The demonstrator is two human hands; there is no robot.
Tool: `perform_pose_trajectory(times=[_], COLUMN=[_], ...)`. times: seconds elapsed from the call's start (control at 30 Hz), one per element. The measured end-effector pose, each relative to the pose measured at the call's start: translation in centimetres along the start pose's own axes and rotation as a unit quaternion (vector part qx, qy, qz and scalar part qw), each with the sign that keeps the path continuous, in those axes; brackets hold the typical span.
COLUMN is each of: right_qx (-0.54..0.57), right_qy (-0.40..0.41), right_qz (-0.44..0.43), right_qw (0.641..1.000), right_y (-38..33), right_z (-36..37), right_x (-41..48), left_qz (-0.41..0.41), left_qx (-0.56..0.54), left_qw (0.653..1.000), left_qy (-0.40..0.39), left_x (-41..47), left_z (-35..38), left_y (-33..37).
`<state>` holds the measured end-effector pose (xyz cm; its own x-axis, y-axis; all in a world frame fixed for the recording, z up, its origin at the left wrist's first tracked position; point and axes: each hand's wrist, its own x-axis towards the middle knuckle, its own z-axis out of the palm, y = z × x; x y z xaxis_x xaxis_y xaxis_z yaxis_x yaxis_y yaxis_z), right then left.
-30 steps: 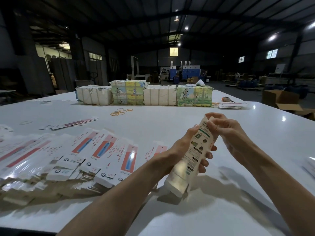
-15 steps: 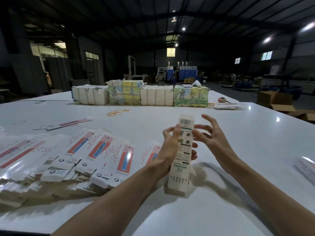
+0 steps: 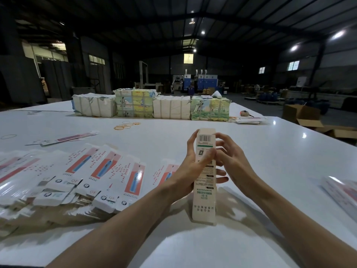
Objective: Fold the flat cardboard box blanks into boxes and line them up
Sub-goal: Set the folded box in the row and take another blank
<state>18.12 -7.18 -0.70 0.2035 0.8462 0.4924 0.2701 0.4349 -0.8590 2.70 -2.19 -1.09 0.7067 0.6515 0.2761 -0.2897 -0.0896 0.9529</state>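
**Folded box held upright at the centre of the desk**

A folded box [image 3: 205, 182] is stood on end on the white desk [image 3: 270, 171] at the near centre, with its barcode end up. It is held in the grip of the left hand [image 3: 190, 171]: the thumb is laid across the printed front and the fingers are wrapped round behind, their tips showing past the right edge. The grip of the right hand [image 3: 228, 159] is closed narrowly on the upper right edge of the box, with the fingers curled against it.

At 9 o'clock, a fanned spread of flat blanks [image 3: 81, 176] is laid overlapping on the desk. At 3 o'clock, a further stack [image 3: 342, 190] is cut off by the frame edge. Farther out at 10 o'clock, a few loose blanks [image 3: 71, 137] are seen, and rubber bands [image 3: 125, 125] are scattered towards 11 o'clock. At 12 o'clock, four strapped bundles [image 3: 172, 107] are set side by side. Beyond the desk at 2 o'clock, an open carton [image 3: 301, 115] is seen.
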Motion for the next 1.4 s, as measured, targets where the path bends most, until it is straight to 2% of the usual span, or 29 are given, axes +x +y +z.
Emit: perform_pose_trajectory(times=[0.3, 0.5, 0.57, 0.67, 0.77, 1.03, 1.2, 1.4], right_qx=[0.015, 0.009, 0.044, 0.095, 0.068, -0.024, 0.065, 0.153], right_qy=[-0.024, -0.038, -0.011, 0.074, 0.071, 0.069, 0.031, 0.048], right_qz=[0.037, 0.037, 0.039, 0.053, 0.056, -0.031, 0.014, 0.088], right_qw=[0.999, 0.999, 0.998, 0.991, 0.994, 0.997, 0.997, 0.983], right_y=[0.4, -0.2, -0.5, -0.7, -0.6, -1.0, -1.6, -2.0], right_z=[-0.7, -0.5, -0.6, -1.2, -1.7, -1.9, -2.3, -2.4], right_x=[0.3, 0.2, 0.2, 0.5, 0.7, 0.5, 0.4, 0.7], left_qz=[-0.043, -0.034, -0.029, -0.031, -0.037, -0.05, -0.047, -0.021], left_qx=[0.012, 0.065, 0.075, 0.097, 0.137, 0.155, 0.171, 0.21], left_qw=[0.999, 0.997, 0.996, 0.995, 0.99, 0.987, 0.984, 0.977], left_qy=[-0.003, 0.029, 0.028, 0.013, -0.005, -0.003, 0.002, 0.0], left_x=[0.2, 0.4, 0.3, 0.1, 0.0, -0.2, -0.1, -0.1], left_z=[-0.4, -0.7, -0.6, -0.3, 0.1, 0.2, 0.1, -0.1], left_y=[-0.4, -0.5, -0.3, 0.0, 0.2, 0.3, 0.3, 0.3])
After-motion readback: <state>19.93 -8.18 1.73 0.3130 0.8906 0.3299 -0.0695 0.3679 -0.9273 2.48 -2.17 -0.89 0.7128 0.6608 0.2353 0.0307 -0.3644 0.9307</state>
